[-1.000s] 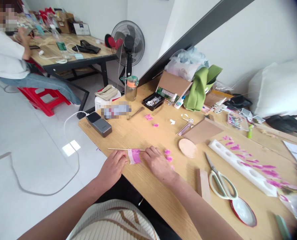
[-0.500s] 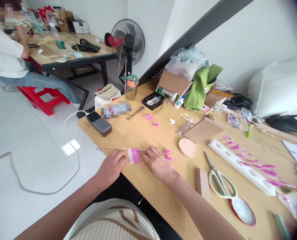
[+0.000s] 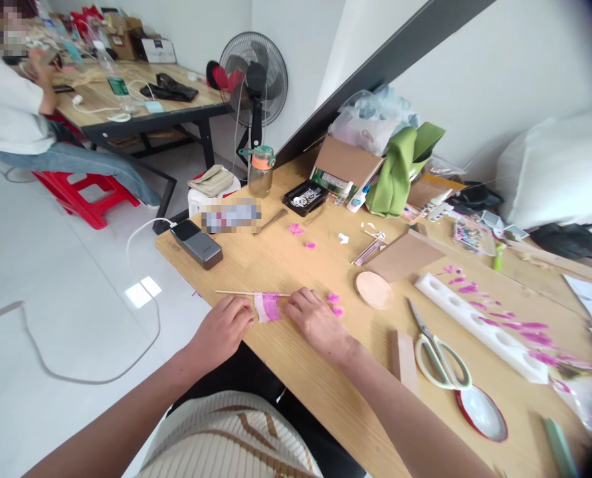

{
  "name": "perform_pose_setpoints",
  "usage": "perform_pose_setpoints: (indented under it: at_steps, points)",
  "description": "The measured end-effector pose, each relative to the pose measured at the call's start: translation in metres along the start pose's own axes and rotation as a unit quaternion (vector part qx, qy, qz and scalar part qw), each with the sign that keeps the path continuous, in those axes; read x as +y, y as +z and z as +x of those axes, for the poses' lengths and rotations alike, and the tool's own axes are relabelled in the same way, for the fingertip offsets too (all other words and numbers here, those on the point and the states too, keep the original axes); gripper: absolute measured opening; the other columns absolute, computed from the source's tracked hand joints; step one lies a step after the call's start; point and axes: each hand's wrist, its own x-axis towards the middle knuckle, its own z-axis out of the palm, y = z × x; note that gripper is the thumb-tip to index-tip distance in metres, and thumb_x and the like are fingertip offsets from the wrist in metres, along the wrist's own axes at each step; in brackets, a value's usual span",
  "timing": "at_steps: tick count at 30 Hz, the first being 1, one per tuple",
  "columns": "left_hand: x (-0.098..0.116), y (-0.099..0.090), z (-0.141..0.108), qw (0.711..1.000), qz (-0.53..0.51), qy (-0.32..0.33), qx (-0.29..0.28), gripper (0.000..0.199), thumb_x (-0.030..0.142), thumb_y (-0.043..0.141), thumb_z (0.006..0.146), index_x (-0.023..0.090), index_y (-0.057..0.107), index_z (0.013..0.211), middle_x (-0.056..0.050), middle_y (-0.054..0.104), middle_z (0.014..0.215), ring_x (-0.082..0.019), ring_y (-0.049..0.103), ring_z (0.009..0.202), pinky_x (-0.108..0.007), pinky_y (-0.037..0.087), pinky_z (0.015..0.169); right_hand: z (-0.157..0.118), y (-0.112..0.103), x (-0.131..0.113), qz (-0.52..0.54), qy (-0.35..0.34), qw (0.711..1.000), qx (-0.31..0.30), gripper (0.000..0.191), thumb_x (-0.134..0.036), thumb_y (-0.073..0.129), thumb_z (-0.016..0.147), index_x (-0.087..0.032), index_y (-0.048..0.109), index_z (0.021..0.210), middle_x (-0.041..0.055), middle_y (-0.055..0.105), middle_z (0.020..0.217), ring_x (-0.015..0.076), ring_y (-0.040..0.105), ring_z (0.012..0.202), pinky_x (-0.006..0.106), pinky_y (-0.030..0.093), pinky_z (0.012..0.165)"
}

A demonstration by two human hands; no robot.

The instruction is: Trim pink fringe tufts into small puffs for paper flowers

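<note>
A small strip of pink and white fabric (image 3: 267,307) lies at the front edge of the wooden table, bunched along a thin wooden stick (image 3: 233,293). My left hand (image 3: 232,320) is closed at the strip's left side, fingers curled together just below the stick. On the other side, my right hand (image 3: 311,318) has its fingers pressed down over the stick's right end and the fabric's right edge. The fingertips of both hands are partly hidden. Pink petal-like pieces (image 3: 334,305) lie just beyond my right hand.
Scissors (image 3: 438,358), a round pale disc (image 3: 373,290) and a white holed foam strip (image 3: 480,328) with pink flower pieces lie to the right. A black power bank (image 3: 197,244) sits at the left edge. Another person (image 3: 14,109) sits at the far table.
The view has shifted very slightly. Both hands stay in nearly the same place at the fabric and stick, with no clear change in their hold.
</note>
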Motion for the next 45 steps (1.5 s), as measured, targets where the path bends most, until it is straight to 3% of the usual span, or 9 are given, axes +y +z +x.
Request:
perform_pose_setpoints:
  at_steps: [7,13,20,23,28,32,35,42,45]
  points:
    - [-0.002,-0.006,0.0,0.998,-0.05,-0.02,0.024,0.012,0.011,0.048,0.092,0.016,0.058,0.096,-0.008,0.06,0.099,-0.022,0.051,0.094,-0.039,0.046,0.082,-0.005,-0.002,-0.001,0.027,0.011,0.999,0.026,0.021,-0.007,0.045,0.093,-0.014,0.06,0.105,0.0088,0.059,0.097,0.0218,0.046,0.092,0.034,0.042,0.08]
    - [-0.017,-0.005,0.009,0.996,0.016,-0.056,0.065,0.016,0.013,0.047,0.092,0.013,0.062,0.099,-0.011,0.061,0.1,-0.023,0.052,0.094,-0.039,0.049,0.082,-0.012,-0.007,-0.006,0.047,0.048,0.994,0.082,0.025,-0.006,0.041,0.094,-0.014,0.064,0.102,0.0107,0.061,0.094,0.0219,0.047,0.092,0.035,0.043,0.078]
    - [-0.029,-0.004,0.026,0.993,0.079,-0.086,-0.004,0.019,0.013,0.049,0.091,0.016,0.066,0.085,-0.008,0.063,0.085,-0.023,0.053,0.085,-0.039,0.05,0.076,-0.024,-0.021,-0.018,0.077,0.1,0.982,0.137,0.031,-0.001,0.038,0.091,-0.014,0.063,0.105,0.0105,0.059,0.096,0.0218,0.047,0.091,0.037,0.045,0.082]
    - [-0.03,-0.002,0.027,0.993,0.08,-0.088,-0.013,0.019,0.012,0.049,0.09,0.016,0.066,0.084,-0.007,0.063,0.084,-0.023,0.053,0.084,-0.038,0.049,0.074,-0.029,-0.02,-0.03,0.092,0.142,0.978,0.126,0.035,0.001,0.039,0.089,-0.012,0.062,0.113,0.0108,0.057,0.096,0.0221,0.047,0.088,0.038,0.046,0.08]
    - [-0.027,-0.004,0.022,0.993,0.072,-0.088,-0.011,0.021,0.013,0.046,0.091,0.016,0.067,0.087,-0.008,0.061,0.084,-0.023,0.052,0.084,-0.039,0.05,0.075,-0.027,-0.008,-0.06,0.103,0.193,0.974,0.057,0.056,0.006,0.039,0.083,-0.016,0.05,0.133,0.0085,0.053,0.091,0.0225,0.045,0.084,0.037,0.047,0.073]
    - [-0.014,-0.011,0.019,0.997,0.03,-0.069,0.028,0.027,0.007,0.044,0.088,0.016,0.064,0.103,-0.011,0.059,0.103,-0.025,0.051,0.097,-0.045,0.05,0.085,-0.02,0.001,-0.073,0.118,0.211,0.969,0.042,0.06,0.008,0.039,0.08,-0.016,0.05,0.134,0.0093,0.05,0.092,0.0228,0.044,0.085,0.038,0.048,0.075]
    - [-0.003,-0.014,0.017,0.999,-0.032,-0.029,0.013,0.039,-0.001,0.042,0.083,0.019,0.061,0.111,-0.011,0.057,0.112,-0.025,0.049,0.107,-0.046,0.048,0.092,-0.017,0.004,-0.075,0.105,0.218,0.969,0.056,0.059,0.007,0.038,0.08,-0.015,0.051,0.133,0.009,0.048,0.09,0.0228,0.043,0.083,0.038,0.048,0.073]
    - [0.004,-0.012,0.008,0.997,-0.058,-0.046,0.022,0.005,0.018,0.056,0.087,0.019,0.061,0.085,-0.007,0.058,0.091,-0.023,0.05,0.09,-0.042,0.048,0.078,-0.015,0.008,-0.077,0.086,0.217,0.971,0.059,0.058,0.006,0.043,0.079,-0.018,0.052,0.13,0.008,0.047,0.089,0.0235,0.042,0.083,0.038,0.047,0.073]
    - [0.004,-0.009,0.005,0.997,-0.051,-0.057,0.016,0.007,0.02,0.06,0.086,0.018,0.058,0.079,-0.008,0.058,0.09,-0.023,0.05,0.089,-0.041,0.048,0.078,-0.013,0.008,-0.079,0.085,0.22,0.971,0.05,0.055,0.006,0.041,0.08,-0.018,0.053,0.128,0.0086,0.047,0.089,0.0238,0.042,0.083,0.039,0.047,0.073]
